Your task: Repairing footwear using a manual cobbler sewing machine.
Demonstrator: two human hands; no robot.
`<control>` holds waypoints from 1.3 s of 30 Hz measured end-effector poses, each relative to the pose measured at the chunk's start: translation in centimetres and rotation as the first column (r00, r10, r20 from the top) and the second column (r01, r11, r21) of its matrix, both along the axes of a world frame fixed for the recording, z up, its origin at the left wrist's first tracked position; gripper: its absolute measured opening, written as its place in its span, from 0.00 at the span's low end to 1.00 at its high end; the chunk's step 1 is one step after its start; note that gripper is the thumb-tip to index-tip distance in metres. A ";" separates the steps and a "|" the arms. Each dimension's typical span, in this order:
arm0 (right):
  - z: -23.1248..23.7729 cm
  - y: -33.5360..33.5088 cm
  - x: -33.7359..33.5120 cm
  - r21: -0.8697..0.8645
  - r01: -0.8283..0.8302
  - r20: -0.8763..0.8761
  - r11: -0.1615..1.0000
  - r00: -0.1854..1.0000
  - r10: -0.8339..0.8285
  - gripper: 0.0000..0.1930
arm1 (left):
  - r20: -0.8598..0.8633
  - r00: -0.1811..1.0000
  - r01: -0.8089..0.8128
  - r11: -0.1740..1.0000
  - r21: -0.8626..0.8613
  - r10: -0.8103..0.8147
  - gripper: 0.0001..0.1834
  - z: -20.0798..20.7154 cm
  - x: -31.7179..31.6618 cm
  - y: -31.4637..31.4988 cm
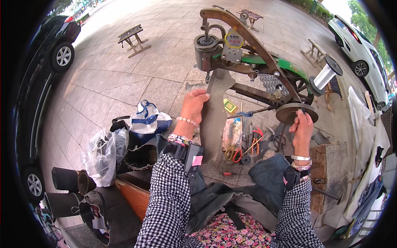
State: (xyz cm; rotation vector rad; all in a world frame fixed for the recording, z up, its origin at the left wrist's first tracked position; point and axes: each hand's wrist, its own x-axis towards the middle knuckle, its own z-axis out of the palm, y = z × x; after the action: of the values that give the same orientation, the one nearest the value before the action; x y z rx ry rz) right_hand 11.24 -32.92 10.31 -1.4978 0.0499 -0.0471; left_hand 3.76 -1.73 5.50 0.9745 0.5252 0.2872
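Observation:
A hand-cranked shoe-patching sewing machine (248,39) with a brown curved arm and green frame stands in front of me. My left hand (194,108) grips the left edge of a long grey-brown sheet of material (215,118), thumb on top. The sheet's far end reaches under the machine's head; the stitching point is too small to make out. My right hand (302,126) is closed at the near rim of the machine's round metal handwheel (293,112), fingers bent together there. A large spool of pale thread (324,77) sits on the machine's right side.
Scissors (236,155), pliers (255,142) and a black thread spool (246,160) lie on the paving below. Left are a blue-white bag (149,120), a plastic bag (99,157) and a wooden box (132,194). Right stands a wooden crate (331,169). Folding stools (132,39) and parked cars stand beyond.

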 end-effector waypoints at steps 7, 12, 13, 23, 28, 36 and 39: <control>-1.1 -2.3 1.5 -0.534 0.321 0.419 0.782 0.904 -0.085 0.11 | -0.005 0.999 0.032 0.995 0.099 -0.032 0.22 1.1 0.3 -0.8; 0.7 -0.3 -0.2 -0.702 0.581 0.662 0.411 0.746 0.075 0.13 | -0.012 0.995 0.099 0.977 0.190 -0.099 0.21 0.8 0.1 -0.1; 0.8 -0.2 -0.3 -0.709 0.634 0.686 0.309 0.722 0.090 0.14 | -0.008 0.994 0.105 0.977 0.184 -0.105 0.21 0.9 0.2 -0.2; 0.2 -0.3 0.0 -0.745 0.618 0.657 0.252 0.744 0.122 0.16 | -0.060 0.995 0.105 0.809 0.579 -0.086 0.27 0.6 -0.1 -1.2; 0.2 -0.7 0.1 -0.735 0.607 0.669 0.302 0.722 0.178 0.16 | 0.000 0.996 0.042 0.460 0.887 -0.092 0.31 -0.4 0.5 -2.1; 0.0 -0.8 0.1 -0.739 0.598 0.664 0.309 0.724 0.187 0.16 | 0.109 0.994 -0.029 0.906 0.422 -0.019 0.29 -0.3 1.5 -3.3; 0.1 -0.7 0.0 -0.737 0.593 0.664 0.324 0.724 0.185 0.17 | 0.027 0.980 0.126 0.718 0.684 -0.198 0.34 -1.7 2.7 -3.6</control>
State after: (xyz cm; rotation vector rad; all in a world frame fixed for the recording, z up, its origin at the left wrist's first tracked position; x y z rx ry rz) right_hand 11.23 -33.57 10.43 -2.5844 -0.4378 -1.0410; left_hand 6.41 -5.34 3.85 1.7119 0.2260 0.3788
